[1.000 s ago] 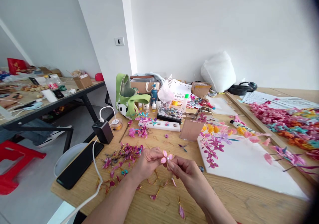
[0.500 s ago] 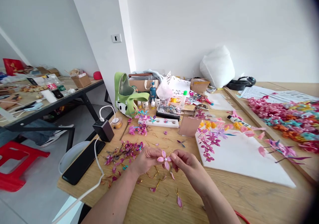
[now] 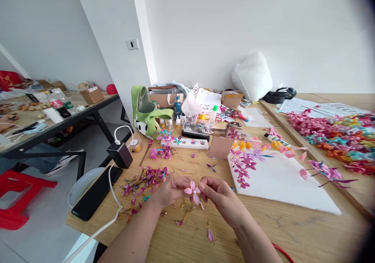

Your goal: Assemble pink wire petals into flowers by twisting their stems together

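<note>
here's the pink flower (image 3: 193,192), up over the bench (image 3: 263,224), left hand (image 3: 172,189) and right hand (image 3: 219,194) both pinching it in their fingers. lettering on the white tube (image 3: 277,139) and small bottles (image 3: 178,123), too tiny to read. purple petals (image 3: 150,176) crowd beside the left hand, black phone (image 3: 96,192) farther left, white board (image 3: 284,183) right.

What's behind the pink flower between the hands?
Around the pink flower, wooden tabletop and gold wires show behind it; its own back and whatever it covers cannot be seen.
</note>
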### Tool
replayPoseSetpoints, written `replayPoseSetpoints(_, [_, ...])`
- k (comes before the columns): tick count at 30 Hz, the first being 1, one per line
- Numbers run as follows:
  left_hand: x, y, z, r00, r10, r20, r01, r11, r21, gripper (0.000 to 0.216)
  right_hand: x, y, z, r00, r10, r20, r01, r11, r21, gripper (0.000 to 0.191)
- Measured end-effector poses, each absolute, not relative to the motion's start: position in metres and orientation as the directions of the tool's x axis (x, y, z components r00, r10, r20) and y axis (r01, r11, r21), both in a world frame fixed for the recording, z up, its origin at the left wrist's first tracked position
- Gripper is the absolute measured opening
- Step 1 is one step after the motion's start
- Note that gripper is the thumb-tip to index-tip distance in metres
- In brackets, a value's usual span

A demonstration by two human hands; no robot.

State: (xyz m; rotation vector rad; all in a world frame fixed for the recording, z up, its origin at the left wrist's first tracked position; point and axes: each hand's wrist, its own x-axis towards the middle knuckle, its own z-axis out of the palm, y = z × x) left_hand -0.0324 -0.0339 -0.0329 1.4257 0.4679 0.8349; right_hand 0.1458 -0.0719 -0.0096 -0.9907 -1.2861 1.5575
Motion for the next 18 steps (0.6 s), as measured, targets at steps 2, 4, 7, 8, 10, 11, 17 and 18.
replayPoseSetpoints(2, [-0.0327, -0.0339, -0.0335, 0.645, 0.74, 0.192, -0.218, -0.062, 0.974, 0.028, 0.1459, -0.072, -0.0102, -0.317, 0.947, -0.052, -0.146, -0.103, -0.984, 0.04])
replayPoseSetpoints(4, [-0.0332, -0.0342, -0.0336, 0.659, 0.731, 0.176, -0.223, -0.034, 0.974, 0.027, 0.1459, -0.072, -0.0108, -0.326, 0.944, -0.054, -0.162, -0.112, -0.98, 0.039])
replayPoseSetpoints(7, [-0.0339, -0.035, -0.0324, 0.689, 0.711, 0.143, -0.219, 0.015, 0.976, 0.025, 0.1456, -0.0722, -0.011, -0.348, 0.935, -0.063, -0.186, -0.135, -0.973, 0.038])
replayPoseSetpoints(8, [-0.0341, -0.0352, -0.0319, 0.693, 0.708, 0.137, -0.213, 0.02, 0.977, 0.025, 0.1455, -0.0723, -0.0109, -0.354, 0.933, -0.067, -0.191, -0.142, -0.971, 0.039])
replayPoseSetpoints(10, [-0.0345, -0.0354, -0.0309, 0.69, 0.711, 0.136, -0.203, 0.01, 0.979, 0.024, 0.1453, -0.0723, -0.0107, -0.364, 0.929, -0.073, -0.193, -0.152, -0.969, 0.039])
replayPoseSetpoints(11, [-0.0346, -0.0354, -0.0306, 0.686, 0.714, 0.14, -0.202, 0.003, 0.979, 0.024, 0.1453, -0.0723, -0.0105, -0.368, 0.927, -0.073, -0.191, -0.153, -0.97, 0.039])
replayPoseSetpoints(17, [-0.0347, -0.0355, -0.0304, 0.708, 0.694, 0.131, -0.2, 0.018, 0.98, 0.027, 0.146, -0.073, -0.0063, -0.364, 0.93, -0.046, -0.157, -0.11, -0.981, 0.04])
replayPoseSetpoints(18, [-0.0345, -0.0357, -0.0301, 0.725, 0.677, 0.122, -0.194, 0.032, 0.98, 0.028, 0.1462, -0.0734, -0.0052, -0.359, 0.933, -0.031, -0.151, -0.09, -0.984, 0.039])
